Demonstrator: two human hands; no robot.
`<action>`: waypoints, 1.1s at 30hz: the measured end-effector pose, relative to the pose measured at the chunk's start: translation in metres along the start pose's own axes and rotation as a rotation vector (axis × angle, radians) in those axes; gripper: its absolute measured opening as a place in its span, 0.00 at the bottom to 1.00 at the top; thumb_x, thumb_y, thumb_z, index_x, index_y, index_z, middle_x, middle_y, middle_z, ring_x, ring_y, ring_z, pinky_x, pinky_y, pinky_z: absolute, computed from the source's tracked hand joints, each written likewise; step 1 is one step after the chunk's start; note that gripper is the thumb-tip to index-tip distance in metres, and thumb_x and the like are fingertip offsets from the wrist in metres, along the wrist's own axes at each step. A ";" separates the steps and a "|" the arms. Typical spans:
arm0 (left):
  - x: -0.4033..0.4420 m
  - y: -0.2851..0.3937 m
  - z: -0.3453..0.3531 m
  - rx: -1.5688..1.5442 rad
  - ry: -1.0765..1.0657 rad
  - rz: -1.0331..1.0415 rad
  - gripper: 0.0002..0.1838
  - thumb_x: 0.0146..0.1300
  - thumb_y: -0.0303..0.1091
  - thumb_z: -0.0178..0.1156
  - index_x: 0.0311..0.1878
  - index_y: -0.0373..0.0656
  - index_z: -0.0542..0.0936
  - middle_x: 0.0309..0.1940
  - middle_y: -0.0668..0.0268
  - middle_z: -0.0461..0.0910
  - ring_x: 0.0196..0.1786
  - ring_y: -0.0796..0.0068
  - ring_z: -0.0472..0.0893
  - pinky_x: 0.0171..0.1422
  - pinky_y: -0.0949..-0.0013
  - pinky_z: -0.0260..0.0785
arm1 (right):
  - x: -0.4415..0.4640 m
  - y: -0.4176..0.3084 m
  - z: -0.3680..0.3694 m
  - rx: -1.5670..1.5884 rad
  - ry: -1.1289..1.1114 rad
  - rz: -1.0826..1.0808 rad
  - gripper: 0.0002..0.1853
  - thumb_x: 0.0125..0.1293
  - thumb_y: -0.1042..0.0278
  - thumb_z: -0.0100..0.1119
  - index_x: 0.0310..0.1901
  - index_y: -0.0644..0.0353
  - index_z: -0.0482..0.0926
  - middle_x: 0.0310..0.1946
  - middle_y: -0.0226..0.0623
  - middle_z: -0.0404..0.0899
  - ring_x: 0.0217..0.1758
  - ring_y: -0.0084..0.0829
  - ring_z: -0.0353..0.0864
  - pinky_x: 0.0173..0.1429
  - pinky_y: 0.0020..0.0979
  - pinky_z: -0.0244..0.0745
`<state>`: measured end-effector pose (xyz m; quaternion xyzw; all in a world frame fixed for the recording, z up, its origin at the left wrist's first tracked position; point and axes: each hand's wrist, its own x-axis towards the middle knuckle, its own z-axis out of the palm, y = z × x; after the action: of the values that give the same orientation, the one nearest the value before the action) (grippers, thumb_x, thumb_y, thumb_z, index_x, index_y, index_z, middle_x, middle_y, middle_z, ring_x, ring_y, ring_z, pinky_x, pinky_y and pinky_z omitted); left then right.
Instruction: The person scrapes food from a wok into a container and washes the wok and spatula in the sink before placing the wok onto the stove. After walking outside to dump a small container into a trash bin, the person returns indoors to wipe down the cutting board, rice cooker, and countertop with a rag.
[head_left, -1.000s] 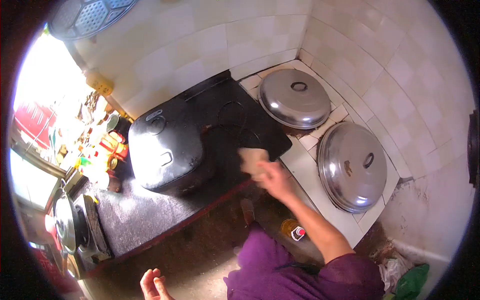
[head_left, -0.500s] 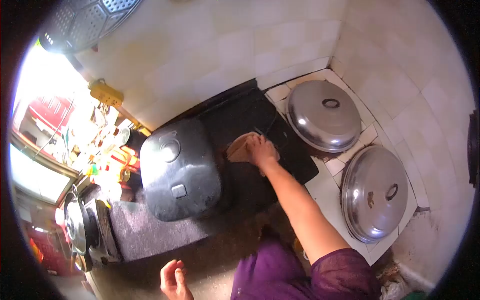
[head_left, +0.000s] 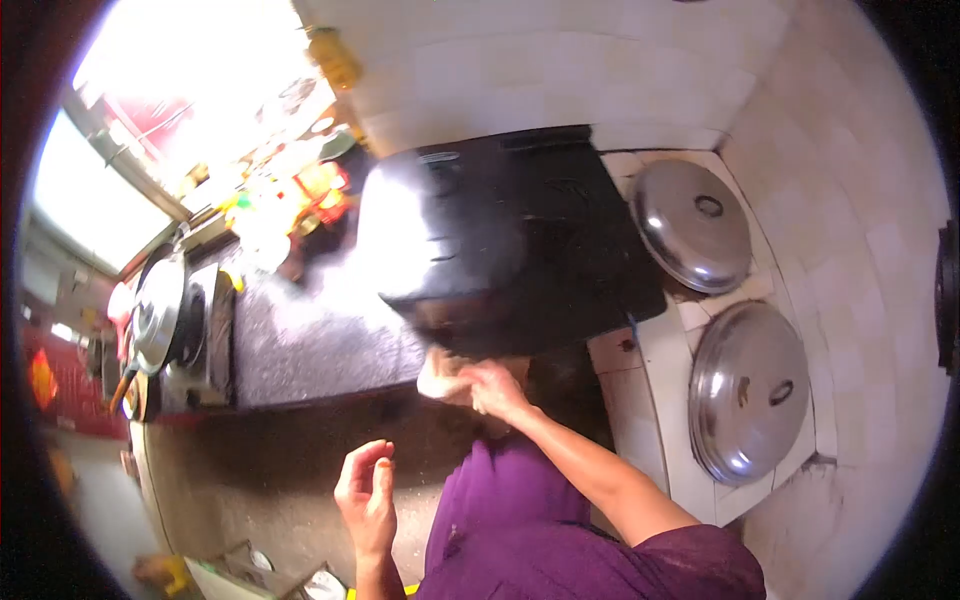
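My right hand is closed on a pale cloth at the front edge of the dark counter. Part of the cloth bunches out to the left of my fingers. Just behind it stands a black, glossy, box-shaped appliance, probably a rice cooker, with strong glare on its top. Lower and to the left, my left hand hangs in the air in front of the counter. Its fingers are loosely bent, the thumb stands apart, and nothing is in it.
Two domed metal lids sit on the white tiled stove top at right. A lidded pan stands on a burner at far left. Bright clutter lies by the window. Tiled walls close off the back and right.
My right hand has drawn the cloth from the black surface beside the appliance to the counter's front edge. My left hand has risen further into view. The camera view has shifted.
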<state>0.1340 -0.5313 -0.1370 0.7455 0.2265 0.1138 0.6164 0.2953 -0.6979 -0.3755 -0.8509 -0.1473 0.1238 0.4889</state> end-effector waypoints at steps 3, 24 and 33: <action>-0.030 -0.013 -0.045 -0.002 0.131 0.010 0.10 0.66 0.23 0.57 0.49 0.35 0.78 0.44 0.62 0.81 0.49 0.75 0.79 0.57 0.72 0.70 | 0.013 -0.043 0.005 0.191 0.274 0.025 0.12 0.59 0.74 0.52 0.41 0.62 0.83 0.39 0.45 0.82 0.46 0.43 0.81 0.51 0.38 0.75; -0.053 -0.108 -0.209 -0.088 0.566 -0.116 0.08 0.66 0.22 0.54 0.47 0.35 0.77 0.38 0.64 0.80 0.41 0.79 0.80 0.44 0.75 0.75 | 0.081 -0.143 0.213 -0.906 0.163 -0.178 0.31 0.62 0.52 0.53 0.60 0.69 0.70 0.60 0.66 0.61 0.56 0.67 0.68 0.53 0.58 0.71; 0.122 -0.098 -0.265 0.021 0.310 -0.085 0.14 0.64 0.25 0.59 0.53 0.36 0.76 0.44 0.60 0.81 0.47 0.76 0.80 0.52 0.73 0.73 | 0.208 -0.187 0.282 0.125 0.110 -0.414 0.10 0.65 0.66 0.60 0.38 0.65 0.79 0.30 0.39 0.81 0.33 0.32 0.80 0.38 0.33 0.76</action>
<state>0.1023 -0.2294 -0.1882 0.7154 0.3513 0.1990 0.5703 0.3635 -0.3067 -0.3656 -0.7758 -0.2841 -0.0170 0.5631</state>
